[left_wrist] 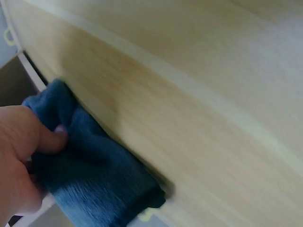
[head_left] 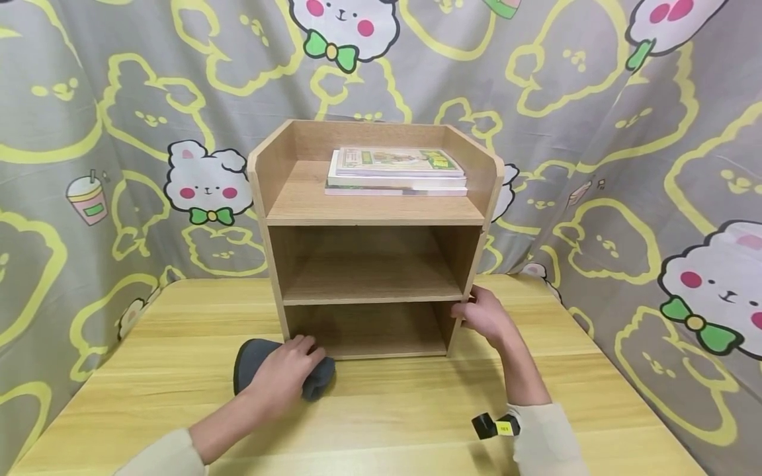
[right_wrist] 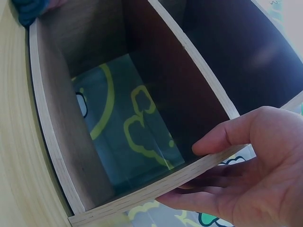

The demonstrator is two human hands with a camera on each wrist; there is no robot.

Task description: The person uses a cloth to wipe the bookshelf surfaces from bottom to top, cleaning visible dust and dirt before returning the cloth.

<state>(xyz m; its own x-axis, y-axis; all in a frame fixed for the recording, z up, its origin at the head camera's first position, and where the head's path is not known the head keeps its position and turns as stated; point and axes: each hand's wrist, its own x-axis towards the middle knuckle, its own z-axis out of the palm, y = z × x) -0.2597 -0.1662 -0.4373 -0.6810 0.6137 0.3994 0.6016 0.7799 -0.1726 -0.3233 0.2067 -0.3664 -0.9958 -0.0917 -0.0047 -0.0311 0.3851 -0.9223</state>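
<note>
A wooden desktop shelf (head_left: 369, 299) stands on the table, with two open compartments under a raised-edge top. At its lower left front corner, my left hand (head_left: 287, 371) holds a bunched dark blue-grey cloth (head_left: 253, 360). The left wrist view shows the thumb pressing into this cloth (left_wrist: 99, 175), whose folds hide the other fingertips. My right hand (head_left: 489, 317) grips the shelf's right side panel (right_wrist: 189, 172) near the lower compartment. In the right wrist view the thumb lies inside that panel and the fingers lie outside.
A small stack of books (head_left: 395, 173) lies on the shelf's top board. The wood-grain table (head_left: 387, 423) extends around the shelf. A patterned grey curtain (head_left: 226, 99) hangs behind and at both sides. A black device with a yellow label (head_left: 503, 428) is at the right wrist.
</note>
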